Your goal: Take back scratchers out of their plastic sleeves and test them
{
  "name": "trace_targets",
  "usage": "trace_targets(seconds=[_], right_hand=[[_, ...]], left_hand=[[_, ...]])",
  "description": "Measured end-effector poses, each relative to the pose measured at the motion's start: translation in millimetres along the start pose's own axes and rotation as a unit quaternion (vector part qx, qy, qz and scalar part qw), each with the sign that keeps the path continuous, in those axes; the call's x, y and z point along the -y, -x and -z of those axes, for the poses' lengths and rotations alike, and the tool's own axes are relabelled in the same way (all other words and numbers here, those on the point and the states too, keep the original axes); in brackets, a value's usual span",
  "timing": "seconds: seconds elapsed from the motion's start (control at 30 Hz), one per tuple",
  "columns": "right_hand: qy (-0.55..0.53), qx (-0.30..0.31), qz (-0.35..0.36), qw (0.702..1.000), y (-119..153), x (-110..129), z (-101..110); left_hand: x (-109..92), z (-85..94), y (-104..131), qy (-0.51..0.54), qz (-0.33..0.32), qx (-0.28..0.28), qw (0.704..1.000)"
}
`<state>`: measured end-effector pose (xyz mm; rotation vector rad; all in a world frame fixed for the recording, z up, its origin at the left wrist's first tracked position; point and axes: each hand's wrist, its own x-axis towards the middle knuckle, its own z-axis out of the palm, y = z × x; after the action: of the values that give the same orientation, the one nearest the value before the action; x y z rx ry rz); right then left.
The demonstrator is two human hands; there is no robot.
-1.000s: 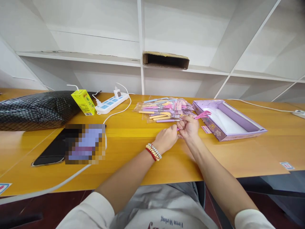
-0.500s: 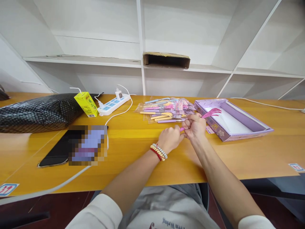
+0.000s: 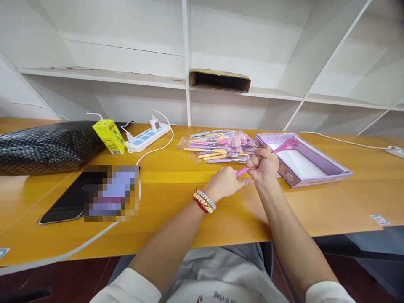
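Observation:
A pink claw-headed back scratcher (image 3: 287, 145) is held between my two hands over the desk. My right hand (image 3: 264, 165) is closed around it below the claw, hiding the middle of the stick. At the other end, my left hand (image 3: 224, 182) grips the pink handle (image 3: 242, 172), its thumb stretched out towards my right hand. Just behind my hands lies a pile of back scratchers in clear bags (image 3: 217, 147), with blue, yellow, purple and pink handles. The pink claw overlaps the left side of an open purple box (image 3: 328, 182) with a white inside.
Left of the pile are a white power strip (image 3: 147, 138), a yellow drink carton (image 3: 109, 136) with a straw, and a black wrapped parcel (image 3: 50, 147). A phone (image 3: 63, 206) lies nearer, by a white cable (image 3: 94, 235). A cardboard box (image 3: 220, 81) sits on the shelf.
My right hand has shifted slightly right with the claw, and my hands are a little farther apart. More of the pink handle shows between them. The view has moved slightly.

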<state>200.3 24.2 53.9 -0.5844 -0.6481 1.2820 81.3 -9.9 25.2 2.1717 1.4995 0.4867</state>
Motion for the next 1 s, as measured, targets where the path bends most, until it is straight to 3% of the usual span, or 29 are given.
trace_targets(seconds=[0.13,0.33,0.53,0.67,0.8,0.9,1.0], right_hand=[[0.003,-0.002,0.006,1.0,-4,6,5],[-0.005,0.001,0.023,1.0,-21,20,28],[-0.057,0.068,0.013,0.996,-30,25,42],[-0.085,0.093,-0.018,0.992,-20,5,32],[-0.04,0.129,-0.117,0.984,-7,-28,15],[-0.055,0.119,-0.126,0.983,-4,-42,11],[-0.064,0.102,-0.119,0.986,-5,-42,16]], left_hand=[[8,8.7,3,0.055,0.02,0.05,0.997],[39,20.0,9,0.052,0.038,0.091,0.994],[38,16.4,8,-0.023,0.006,0.005,1.0],[25,10.6,12,-0.036,-0.009,-0.065,0.997],[24,3.1,11,-0.066,0.005,-0.095,0.993],[30,-3.5,7,-0.08,0.005,-0.116,0.99],[32,-9.5,5,-0.056,-0.043,-0.105,0.992]])
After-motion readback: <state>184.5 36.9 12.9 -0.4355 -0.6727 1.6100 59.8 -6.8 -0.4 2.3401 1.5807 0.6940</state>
